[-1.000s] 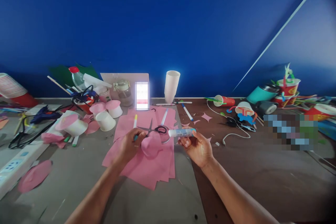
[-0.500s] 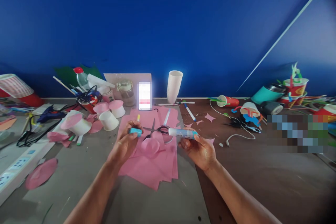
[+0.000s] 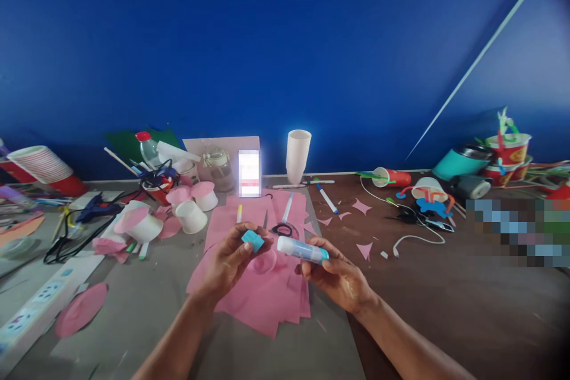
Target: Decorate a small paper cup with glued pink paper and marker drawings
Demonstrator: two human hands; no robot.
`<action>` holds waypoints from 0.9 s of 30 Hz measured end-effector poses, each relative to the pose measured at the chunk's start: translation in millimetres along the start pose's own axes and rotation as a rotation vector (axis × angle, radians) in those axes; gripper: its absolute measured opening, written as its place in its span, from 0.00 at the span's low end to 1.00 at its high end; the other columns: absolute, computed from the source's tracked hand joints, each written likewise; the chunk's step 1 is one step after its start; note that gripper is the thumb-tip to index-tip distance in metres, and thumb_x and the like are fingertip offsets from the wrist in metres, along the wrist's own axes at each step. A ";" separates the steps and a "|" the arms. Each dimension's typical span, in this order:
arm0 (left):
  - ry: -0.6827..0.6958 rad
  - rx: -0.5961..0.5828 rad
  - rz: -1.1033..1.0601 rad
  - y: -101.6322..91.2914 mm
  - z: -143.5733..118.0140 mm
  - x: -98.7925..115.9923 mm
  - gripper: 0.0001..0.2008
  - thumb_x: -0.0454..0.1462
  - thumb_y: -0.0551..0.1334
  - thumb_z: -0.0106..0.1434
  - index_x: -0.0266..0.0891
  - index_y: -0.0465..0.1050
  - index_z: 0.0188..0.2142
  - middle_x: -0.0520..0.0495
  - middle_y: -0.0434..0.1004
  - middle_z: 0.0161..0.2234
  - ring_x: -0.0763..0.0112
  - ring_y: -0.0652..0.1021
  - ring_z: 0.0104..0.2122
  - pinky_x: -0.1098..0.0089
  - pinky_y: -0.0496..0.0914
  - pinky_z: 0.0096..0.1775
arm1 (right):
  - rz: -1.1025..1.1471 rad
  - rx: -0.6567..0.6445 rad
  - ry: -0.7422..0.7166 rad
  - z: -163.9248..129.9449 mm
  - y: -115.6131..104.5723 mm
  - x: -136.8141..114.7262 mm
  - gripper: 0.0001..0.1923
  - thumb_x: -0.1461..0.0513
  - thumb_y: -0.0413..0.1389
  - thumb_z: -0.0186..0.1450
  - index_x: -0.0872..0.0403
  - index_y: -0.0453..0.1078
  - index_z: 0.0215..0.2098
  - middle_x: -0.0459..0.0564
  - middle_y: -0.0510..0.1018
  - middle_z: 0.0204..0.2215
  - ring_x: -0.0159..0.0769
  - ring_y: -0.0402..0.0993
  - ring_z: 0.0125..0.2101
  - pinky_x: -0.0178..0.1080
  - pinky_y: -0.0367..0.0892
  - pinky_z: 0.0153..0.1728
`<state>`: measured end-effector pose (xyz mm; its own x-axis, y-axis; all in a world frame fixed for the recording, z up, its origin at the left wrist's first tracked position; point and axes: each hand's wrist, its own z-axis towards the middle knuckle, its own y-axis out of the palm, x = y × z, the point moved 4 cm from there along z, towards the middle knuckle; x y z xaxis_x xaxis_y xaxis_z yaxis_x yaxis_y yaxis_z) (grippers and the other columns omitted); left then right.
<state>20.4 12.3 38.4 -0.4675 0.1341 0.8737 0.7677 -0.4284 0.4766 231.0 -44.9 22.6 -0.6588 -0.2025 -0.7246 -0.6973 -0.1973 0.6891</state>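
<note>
Between thumb and fingers my left hand [image 3: 234,258] pinches a small light-blue cap [image 3: 253,241]. My right hand [image 3: 338,273] is closed around a glue stick [image 3: 303,250], whose uncapped white end points left toward the cap, a short gap apart. Below both hands lies a stack of pink paper sheets [image 3: 253,309]. A pink paper piece [image 3: 264,262] rests on the sheets, partly behind my left hand. Scissors with dark handles [image 3: 282,230] lie behind the hands, their blades partly hidden. Markers are near them on the paper.
White paper cups [image 3: 191,217], some with pink tops, stand at left near a power strip [image 3: 42,300]. A lit phone [image 3: 249,173] leans upright at the back, beside a stack of white cups [image 3: 298,156]. Pink scraps [image 3: 361,206] and a white cable [image 3: 418,239] lie at right.
My left hand with the cap has moved right, closer to the glue stick. The glue stick has tilted and come slightly lower and left. The whole view has shifted a little.
</note>
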 end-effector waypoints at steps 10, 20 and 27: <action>0.001 -0.014 0.273 -5.9 -3.4 1.2 0.21 0.44 0.73 0.60 0.46 0.73 0.51 0.50 0.74 0.34 0.72 0.72 0.33 0.72 0.67 0.35 | 0.032 0.033 -0.002 2.6 -7.8 2.6 0.18 0.58 0.69 0.52 0.49 0.77 0.41 0.45 0.82 0.26 0.37 0.77 0.30 0.38 0.66 0.36; -0.044 -0.120 0.303 7.3 -6.0 -4.0 0.14 0.45 0.70 0.62 0.42 0.72 0.43 0.52 0.69 0.31 0.73 0.69 0.30 0.73 0.65 0.33 | 0.089 -0.004 0.035 3.1 1.0 7.1 0.21 0.56 0.70 0.56 0.50 0.76 0.46 0.46 0.82 0.28 0.35 0.75 0.29 0.39 0.68 0.38; -0.091 -0.312 0.214 35.6 -9.7 -15.3 0.20 0.45 0.70 0.63 0.39 0.74 0.51 0.50 0.76 0.28 0.70 0.75 0.28 0.70 0.70 0.32 | 0.198 -0.167 0.150 -0.1 18.1 33.2 0.20 0.56 0.69 0.60 0.56 0.75 0.48 0.51 0.82 0.33 0.35 0.78 0.31 0.42 0.70 0.43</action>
<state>50.6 -13.6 41.1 -0.2598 0.0850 0.9619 0.6672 -0.7044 0.2424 196.6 -55.3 11.0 -0.7197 -0.3900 -0.5744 -0.4948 -0.2922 0.8184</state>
